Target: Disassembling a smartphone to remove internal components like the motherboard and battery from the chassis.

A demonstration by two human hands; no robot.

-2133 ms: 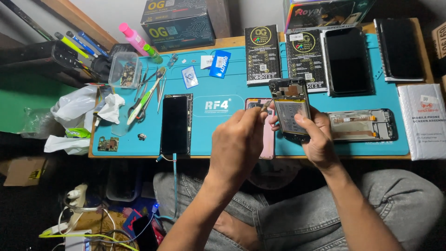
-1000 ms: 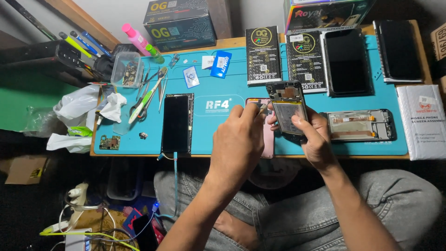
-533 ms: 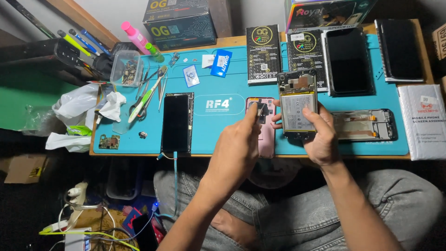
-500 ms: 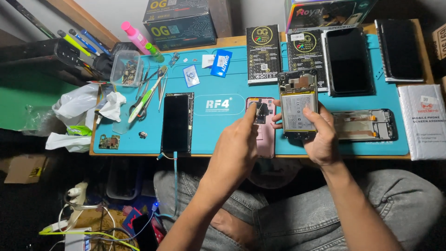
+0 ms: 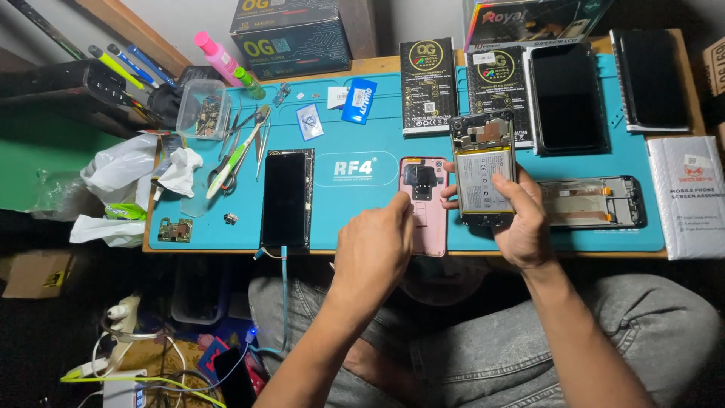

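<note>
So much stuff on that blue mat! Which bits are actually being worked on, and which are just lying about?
In use:
opened phone, in the right hand
pink back cover, under the left hand

Lying about:
black screen panel
empty phone frame
tweezers
boxed spare screens

Left hand (image 5: 374, 253) extended, right hand (image 5: 521, 223) gripping

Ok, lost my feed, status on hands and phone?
Right hand holds opened phone with exposed battery. Left hand touches pink back cover. Nothing between them.

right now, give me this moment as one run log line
right hand: holds opened phone | left hand: fingertips at pink back cover | both over blue mat
</note>
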